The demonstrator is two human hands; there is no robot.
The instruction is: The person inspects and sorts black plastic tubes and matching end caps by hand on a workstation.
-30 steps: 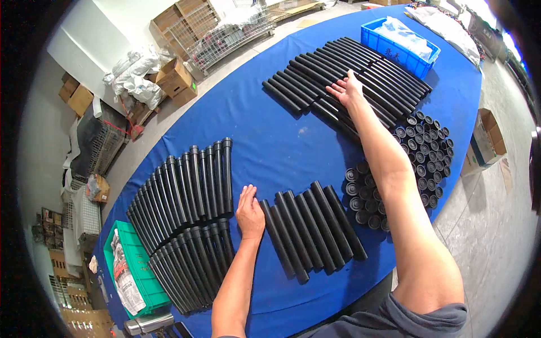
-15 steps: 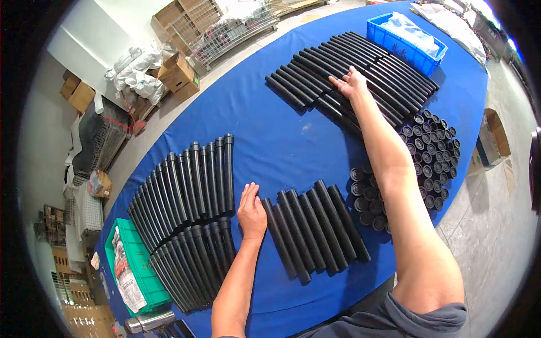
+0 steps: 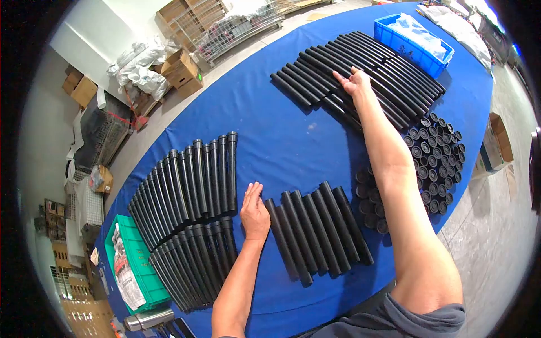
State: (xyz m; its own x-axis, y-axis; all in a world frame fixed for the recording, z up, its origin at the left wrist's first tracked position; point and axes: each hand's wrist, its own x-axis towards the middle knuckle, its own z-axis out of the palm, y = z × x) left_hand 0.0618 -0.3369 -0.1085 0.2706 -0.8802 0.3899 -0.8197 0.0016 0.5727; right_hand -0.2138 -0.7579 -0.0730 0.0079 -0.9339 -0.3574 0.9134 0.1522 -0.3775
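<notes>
My left hand (image 3: 255, 215) rests on the blue cloth with its fingers stretched out, beside the upper left end of a group of black tubes (image 3: 321, 231). To its left lie two rows of black tubes with collared ends (image 3: 198, 179). My right hand (image 3: 355, 82) is over a large spread of black tubes (image 3: 389, 79) at the back, fingers apart and palm partly turned up. No tube shows in either hand. Round black caps (image 3: 433, 160) lie in a cluster right of my right forearm, and more caps (image 3: 370, 197) sit left of it.
A blue crate (image 3: 414, 45) with clear plastic bags stands at the table's back right. On the left edge is a green crate (image 3: 141, 270) with printed paper. Cardboard boxes (image 3: 181, 70) and a wire cage (image 3: 239, 31) stand beyond the blue-covered table (image 3: 225, 101).
The view has shifted slightly, moving the table and its contents a little to the right. Both hands stay in nearly the same places and poses.
</notes>
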